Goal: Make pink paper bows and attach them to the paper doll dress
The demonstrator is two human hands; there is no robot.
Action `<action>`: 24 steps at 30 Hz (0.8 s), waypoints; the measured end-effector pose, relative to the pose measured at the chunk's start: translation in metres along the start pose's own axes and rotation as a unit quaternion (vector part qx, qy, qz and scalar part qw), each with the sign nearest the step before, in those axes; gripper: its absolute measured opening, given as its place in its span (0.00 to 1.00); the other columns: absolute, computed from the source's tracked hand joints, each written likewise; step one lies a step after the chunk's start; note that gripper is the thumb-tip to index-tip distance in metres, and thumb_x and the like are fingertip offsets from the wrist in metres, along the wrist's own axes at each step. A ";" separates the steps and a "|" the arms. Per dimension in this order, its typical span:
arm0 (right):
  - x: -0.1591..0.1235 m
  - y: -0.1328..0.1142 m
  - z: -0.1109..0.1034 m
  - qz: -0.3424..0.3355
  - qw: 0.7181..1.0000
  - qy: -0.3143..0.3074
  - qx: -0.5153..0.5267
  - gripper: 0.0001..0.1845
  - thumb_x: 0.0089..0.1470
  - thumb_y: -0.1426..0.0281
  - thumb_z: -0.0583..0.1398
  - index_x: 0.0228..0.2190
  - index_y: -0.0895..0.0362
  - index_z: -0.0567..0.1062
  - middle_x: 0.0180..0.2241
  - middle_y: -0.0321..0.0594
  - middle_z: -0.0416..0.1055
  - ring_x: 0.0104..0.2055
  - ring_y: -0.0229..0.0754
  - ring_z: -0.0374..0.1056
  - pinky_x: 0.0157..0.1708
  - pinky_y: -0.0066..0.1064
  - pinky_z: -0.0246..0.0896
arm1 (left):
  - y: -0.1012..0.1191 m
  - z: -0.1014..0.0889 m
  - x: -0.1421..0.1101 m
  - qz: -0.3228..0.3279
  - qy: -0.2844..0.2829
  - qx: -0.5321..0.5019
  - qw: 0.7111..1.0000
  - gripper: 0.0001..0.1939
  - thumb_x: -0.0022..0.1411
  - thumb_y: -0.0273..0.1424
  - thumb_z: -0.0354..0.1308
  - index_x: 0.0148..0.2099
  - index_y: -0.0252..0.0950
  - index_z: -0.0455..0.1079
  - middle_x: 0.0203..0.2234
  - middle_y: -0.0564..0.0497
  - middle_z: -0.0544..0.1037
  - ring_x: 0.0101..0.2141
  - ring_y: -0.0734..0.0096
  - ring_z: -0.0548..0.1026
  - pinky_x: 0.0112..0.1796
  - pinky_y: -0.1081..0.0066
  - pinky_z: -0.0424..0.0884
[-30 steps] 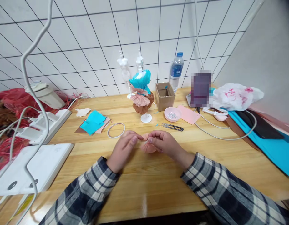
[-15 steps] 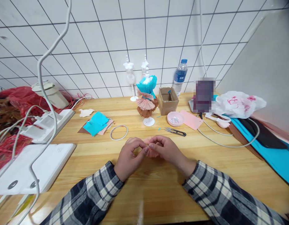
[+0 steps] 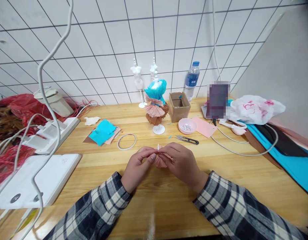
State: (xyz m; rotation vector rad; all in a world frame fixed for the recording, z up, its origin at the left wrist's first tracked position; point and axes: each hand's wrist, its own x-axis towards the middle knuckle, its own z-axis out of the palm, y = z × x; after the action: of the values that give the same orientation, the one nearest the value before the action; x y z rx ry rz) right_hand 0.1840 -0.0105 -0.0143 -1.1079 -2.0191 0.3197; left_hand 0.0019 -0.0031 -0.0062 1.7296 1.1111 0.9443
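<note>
A small pink pleated paper fan (image 3: pixel 160 161) sits between my two hands just above the wooden table (image 3: pixel 154 196). My left hand (image 3: pixel 138 168) pinches its top with thumb and forefinger. My right hand (image 3: pixel 182 163) is closed on the fan from the right, and a small white tip sticks up between the fingertips. Behind them a little mannequin (image 3: pixel 155 102) on a white stand wears layered teal, pink and brown pleated paper.
Thread snips (image 3: pixel 187 139), a pink dish of beads (image 3: pixel 187 126), a cardboard box (image 3: pixel 179 106), a white ring (image 3: pixel 126 141), teal and pink paper sheets (image 3: pixel 102 132), a water bottle (image 3: pixel 192 80), a power strip (image 3: pixel 56 131), cables, a white plastic bag (image 3: pixel 257 109).
My hands have closed in on the pink fan, which was spread wider a second ago. A small white tip now shows above my fingertips. The camera view rose slightly.
</note>
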 end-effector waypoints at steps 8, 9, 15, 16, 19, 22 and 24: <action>0.001 0.002 0.000 0.007 0.999 0.017 -0.031 0.09 0.61 0.70 0.55 0.35 0.56 0.76 0.33 0.41 0.74 0.37 0.41 0.68 0.38 0.32 0.63 | 0.002 0.001 -0.003 0.017 -0.025 0.030 0.999 0.14 0.65 0.35 0.52 0.47 0.40 0.76 0.39 0.46 0.77 0.43 0.63 0.73 0.47 0.63 0.68; 0.001 0.002 0.000 0.012 0.999 0.017 -0.029 0.09 0.61 0.70 0.55 0.35 0.56 0.76 0.33 0.41 0.73 0.37 0.41 0.68 0.37 0.32 0.63 | 0.002 0.001 -0.002 0.027 -0.023 0.051 0.998 0.14 0.65 0.34 0.52 0.47 0.40 0.76 0.39 0.46 0.77 0.43 0.63 0.73 0.46 0.63 0.68; 0.005 0.013 -0.002 0.044 0.999 0.030 0.000 0.08 0.59 0.72 0.56 0.35 0.56 0.76 0.33 0.40 0.73 0.35 0.41 0.69 0.35 0.32 0.63 | -0.001 0.009 0.017 0.121 0.015 0.212 0.970 0.11 0.64 0.32 0.53 0.43 0.41 0.77 0.37 0.46 0.77 0.40 0.63 0.72 0.42 0.62 0.68; 0.006 0.016 -0.002 0.052 0.998 0.033 0.004 0.07 0.58 0.72 0.57 0.34 0.56 0.76 0.32 0.40 0.73 0.34 0.41 0.68 0.34 0.31 0.63 | -0.001 0.011 0.020 0.136 0.017 0.236 0.962 0.11 0.64 0.31 0.53 0.43 0.40 0.77 0.36 0.47 0.78 0.39 0.63 0.71 0.41 0.62 0.67; 0.006 0.023 -0.002 0.072 0.997 0.034 0.017 0.07 0.56 0.73 0.57 0.32 0.56 0.76 0.30 0.39 0.73 0.32 0.41 0.68 0.31 0.31 0.61 | 0.000 0.015 0.026 0.167 0.019 0.293 0.941 0.10 0.64 0.30 0.53 0.41 0.39 0.76 0.33 0.47 0.78 0.36 0.63 0.71 0.39 0.62 0.67; 0.006 0.022 0.000 0.083 0.996 0.018 0.037 0.07 0.55 0.73 0.58 0.31 0.55 0.76 0.29 0.39 0.72 0.30 0.40 0.67 0.29 0.30 0.60 | 0.000 0.014 0.023 0.193 0.024 0.336 0.922 0.09 0.63 0.28 0.53 0.41 0.38 0.76 0.32 0.47 0.78 0.35 0.63 0.70 0.36 0.63 0.67; 0.007 0.019 0.002 0.104 0.993 0.007 0.063 0.07 0.54 0.73 0.58 0.31 0.55 0.77 0.28 0.38 0.71 0.28 0.38 0.66 0.27 0.29 0.59 | -0.001 0.012 0.019 0.214 0.034 0.345 0.913 0.09 0.63 0.28 0.54 0.40 0.39 0.76 0.32 0.48 0.78 0.34 0.64 0.70 0.35 0.64 0.67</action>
State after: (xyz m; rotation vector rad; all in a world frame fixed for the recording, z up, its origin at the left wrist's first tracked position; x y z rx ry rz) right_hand 0.1918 0.0063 -0.0229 -1.2400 -1.8477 0.5373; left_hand 0.0185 0.0120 -0.0091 2.6165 1.2230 0.9313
